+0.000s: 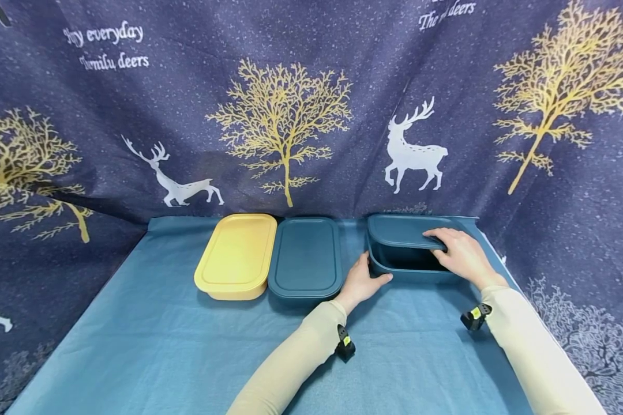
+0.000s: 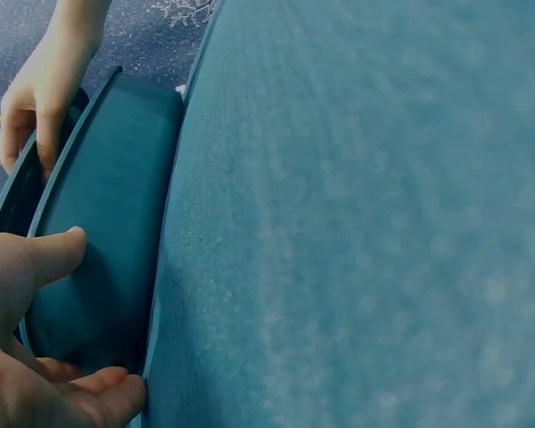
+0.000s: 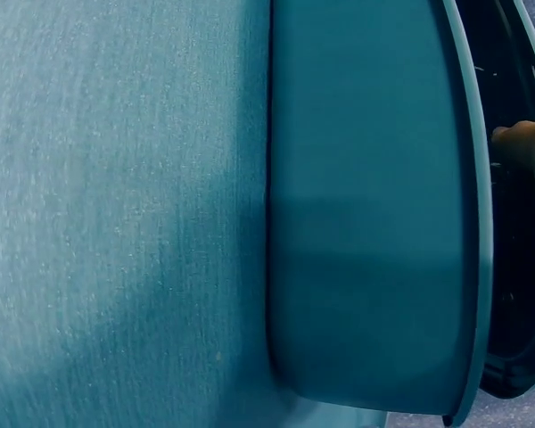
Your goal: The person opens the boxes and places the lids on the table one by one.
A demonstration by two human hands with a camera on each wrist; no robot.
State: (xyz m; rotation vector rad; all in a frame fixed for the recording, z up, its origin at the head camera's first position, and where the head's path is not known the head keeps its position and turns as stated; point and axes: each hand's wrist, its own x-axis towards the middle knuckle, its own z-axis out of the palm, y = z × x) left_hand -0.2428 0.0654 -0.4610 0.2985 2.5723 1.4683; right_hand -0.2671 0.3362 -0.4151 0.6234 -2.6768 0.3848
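At the back right of the table stands a dark blue rectangular box (image 1: pixel 417 276). Its matching lid (image 1: pixel 402 229) lies tilted over it, leaving the front side gaping. My right hand (image 1: pixel 462 256) pinches the lid's front edge near the right end, fingers on top and thumb (image 3: pixel 522 143) underneath. Around the box's front left corner my left hand (image 1: pixel 360 282) grips, its thumb (image 2: pixel 58 256) on the front wall and its fingers at the left end. The inside of the box is dark and mostly hidden by the lid.
Left of my left hand are a second dark blue box with its lid on (image 1: pixel 306 256) and, beside it, a yellow lidded box (image 1: pixel 237 253). A blue cloth (image 1: pixel 187 357) covers the table. A patterned curtain (image 1: pixel 311 34) hangs close behind the boxes.
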